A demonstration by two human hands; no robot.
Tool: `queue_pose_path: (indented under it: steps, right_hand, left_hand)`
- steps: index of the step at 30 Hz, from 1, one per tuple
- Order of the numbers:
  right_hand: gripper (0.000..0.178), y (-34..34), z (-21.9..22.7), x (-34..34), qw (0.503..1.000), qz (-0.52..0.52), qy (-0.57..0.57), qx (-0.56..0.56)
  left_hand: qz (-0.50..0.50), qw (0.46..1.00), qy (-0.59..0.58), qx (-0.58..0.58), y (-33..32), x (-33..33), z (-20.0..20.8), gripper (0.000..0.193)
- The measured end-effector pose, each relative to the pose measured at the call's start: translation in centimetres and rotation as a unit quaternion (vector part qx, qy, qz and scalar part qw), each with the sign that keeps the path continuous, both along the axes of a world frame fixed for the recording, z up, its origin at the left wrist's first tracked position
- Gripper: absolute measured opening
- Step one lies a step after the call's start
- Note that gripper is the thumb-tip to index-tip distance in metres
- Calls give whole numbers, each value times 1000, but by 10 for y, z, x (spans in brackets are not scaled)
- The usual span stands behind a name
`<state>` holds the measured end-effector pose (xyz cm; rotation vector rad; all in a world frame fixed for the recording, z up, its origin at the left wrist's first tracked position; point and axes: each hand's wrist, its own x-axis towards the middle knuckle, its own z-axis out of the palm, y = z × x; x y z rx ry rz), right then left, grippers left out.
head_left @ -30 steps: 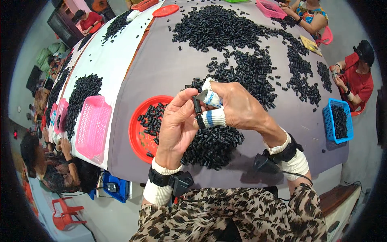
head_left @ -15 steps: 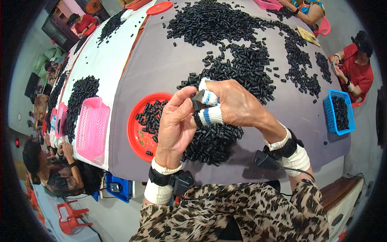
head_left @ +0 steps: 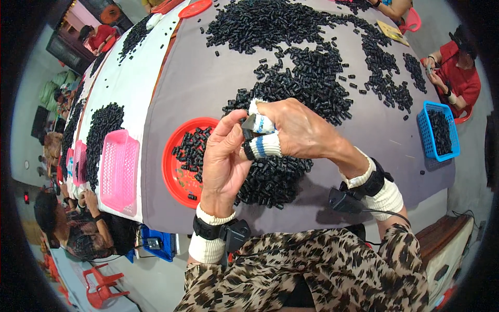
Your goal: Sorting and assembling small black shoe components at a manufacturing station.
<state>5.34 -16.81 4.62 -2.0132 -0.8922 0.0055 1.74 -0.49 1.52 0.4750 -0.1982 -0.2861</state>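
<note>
My left hand (head_left: 224, 167) is closed, thumb and fingers pinching a small black plastic part (head_left: 249, 125). My right hand (head_left: 307, 131) meets it from the other side, its fingers curled against the same part. White sleeves with blue marks wrap the right thumb and finger, hiding the fingertips. Below both hands spreads a near pile of loose black parts (head_left: 275, 184). Left of my left hand lies a round red tray (head_left: 169, 179) holding more such parts.
Larger heaps of black parts (head_left: 312, 78) cover the table's middle and far side. A pink basket (head_left: 119, 174) stands at left, a blue basket (head_left: 451, 152) of parts at right. Co-workers sit around, including a person in red (head_left: 460, 78) and one at lower left (head_left: 78, 229).
The whole view has shifted slightly. Both hands stay together around the black part, with only a small change in how the part sits between the fingers.
</note>
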Motion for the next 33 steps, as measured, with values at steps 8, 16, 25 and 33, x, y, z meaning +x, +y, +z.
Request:
queue_pose_path:
  steps: [8,16,25,33]
  right_hand:
    - [31,0,2,-5,999,-4,-24,39]
    - [43,-2,4,-8,997,-22,57,53]
    - [38,-6,-1,-8,998,-14,53,17]
    - [44,-6,0,-9,998,-9,41,48]
  left_hand:
    - [11,1000,-1,15,-2,-1,1,28]
    - [-19,1000,-5,18,-1,-1,0,27]
    - [-10,999,1,39,-3,-2,3,24]
    - [1,999,8,43,-4,-3,1,24]
